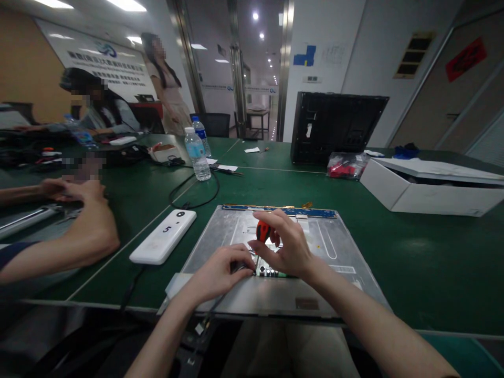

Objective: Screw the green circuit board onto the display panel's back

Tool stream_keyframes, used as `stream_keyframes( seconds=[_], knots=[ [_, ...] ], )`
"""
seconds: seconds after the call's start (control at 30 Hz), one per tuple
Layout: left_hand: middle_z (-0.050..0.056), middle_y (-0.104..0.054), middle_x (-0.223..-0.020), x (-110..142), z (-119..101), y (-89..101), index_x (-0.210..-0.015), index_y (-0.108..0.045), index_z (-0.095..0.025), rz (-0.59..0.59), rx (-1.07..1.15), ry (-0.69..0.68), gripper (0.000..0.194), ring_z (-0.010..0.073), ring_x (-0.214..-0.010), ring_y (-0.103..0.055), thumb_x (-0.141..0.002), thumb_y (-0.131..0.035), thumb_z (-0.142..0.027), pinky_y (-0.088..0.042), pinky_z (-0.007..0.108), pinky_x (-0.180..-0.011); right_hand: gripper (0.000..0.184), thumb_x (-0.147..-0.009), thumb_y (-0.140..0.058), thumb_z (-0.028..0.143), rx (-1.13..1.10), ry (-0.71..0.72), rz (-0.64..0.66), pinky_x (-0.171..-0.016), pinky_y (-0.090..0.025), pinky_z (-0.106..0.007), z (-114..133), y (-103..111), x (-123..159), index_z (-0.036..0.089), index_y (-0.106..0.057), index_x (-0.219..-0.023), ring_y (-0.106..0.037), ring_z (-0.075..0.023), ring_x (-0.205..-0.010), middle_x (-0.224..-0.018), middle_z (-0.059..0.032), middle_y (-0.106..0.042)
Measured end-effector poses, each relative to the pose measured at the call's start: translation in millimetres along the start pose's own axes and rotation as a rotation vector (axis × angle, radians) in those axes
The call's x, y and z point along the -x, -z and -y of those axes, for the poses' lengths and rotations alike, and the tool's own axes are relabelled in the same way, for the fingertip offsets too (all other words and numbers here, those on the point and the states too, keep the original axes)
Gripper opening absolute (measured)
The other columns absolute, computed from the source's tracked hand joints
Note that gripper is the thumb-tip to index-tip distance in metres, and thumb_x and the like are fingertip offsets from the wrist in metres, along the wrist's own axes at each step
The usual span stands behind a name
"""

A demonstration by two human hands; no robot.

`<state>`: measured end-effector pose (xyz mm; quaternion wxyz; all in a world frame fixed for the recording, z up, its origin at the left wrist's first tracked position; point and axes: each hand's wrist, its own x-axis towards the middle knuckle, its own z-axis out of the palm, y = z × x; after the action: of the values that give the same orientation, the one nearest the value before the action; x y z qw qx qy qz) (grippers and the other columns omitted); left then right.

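A flat grey metal display panel lies on the table in front of me, a blue circuit strip along its far edge. My right hand grips a short red and black screwdriver between thumb and fingers. Its shaft points down at a small circuit board at the middle of the panel. Beside the shaft, my left hand rests low over the panel, fingertips pressed together near the board's left end. What those fingertips pinch is hidden. A dark cable shows below that hand.
To the left lies a white power bank with a cable. Water bottles stand beyond it. A black monitor and a white box sit at the back right. A co-worker's arm reaches in at left.
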<state>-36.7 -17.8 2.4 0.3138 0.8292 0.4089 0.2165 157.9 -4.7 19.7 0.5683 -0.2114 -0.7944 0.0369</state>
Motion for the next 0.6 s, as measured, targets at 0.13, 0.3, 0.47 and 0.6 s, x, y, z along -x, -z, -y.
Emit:
stream_keyframes(
  seconds=[0.13,0.3,0.47,0.6],
  knots=[
    [0.001,-0.072,-0.085,-0.3,1.1,0.0,-0.078,-0.073,-0.019,0.004,0.016,-0.015,0.01,0.0173,-0.081,-0.064,-0.079,-0.063,-0.016,-0.046,0.027,-0.079,0.044,-0.093,-0.054,0.026,-0.031,-0.027,0.055,-0.052,-0.048,-0.021,1.5,2.2,-0.1,0.025,-0.046,-0.137,-0.053,-0.0095,-0.063,-0.095,-0.0021,-0.061],
    [0.003,-0.071,-0.091,-0.7,1.4,0.0,-0.08,-0.074,-0.019,0.029,0.043,-0.014,0.012,0.0181,-0.084,-0.064,-0.082,-0.061,-0.019,-0.047,0.028,-0.081,0.055,-0.093,-0.046,0.02,-0.051,-0.037,0.111,-0.052,-0.05,-0.021,3.7,4.7,0.3,0.024,-0.034,-0.146,-0.056,-0.0099,-0.066,-0.11,-0.0073,-0.063],
    [0.001,-0.071,-0.086,-0.1,1.0,-0.2,-0.077,-0.073,-0.019,0.004,0.027,-0.017,0.012,0.017,-0.081,-0.064,-0.079,-0.062,-0.014,-0.046,0.027,-0.077,0.045,-0.093,-0.053,0.025,0.006,-0.026,0.027,-0.05,-0.044,-0.021,-0.2,0.9,0.7,0.025,-0.043,-0.136,-0.049,-0.0094,-0.059,-0.086,0.0006,-0.058],
    [0.0,-0.072,-0.084,0.3,2.3,-0.9,-0.079,-0.073,-0.02,-0.005,0.021,-0.017,0.011,0.0164,-0.08,-0.065,-0.08,-0.063,-0.015,-0.046,0.026,-0.076,0.044,-0.092,-0.06,0.029,-0.021,-0.006,0.034,-0.051,-0.044,-0.02,-2.3,0.3,0.7,0.026,-0.045,-0.134,-0.047,-0.0096,-0.06,-0.084,0.0018,-0.057]
  ],
)
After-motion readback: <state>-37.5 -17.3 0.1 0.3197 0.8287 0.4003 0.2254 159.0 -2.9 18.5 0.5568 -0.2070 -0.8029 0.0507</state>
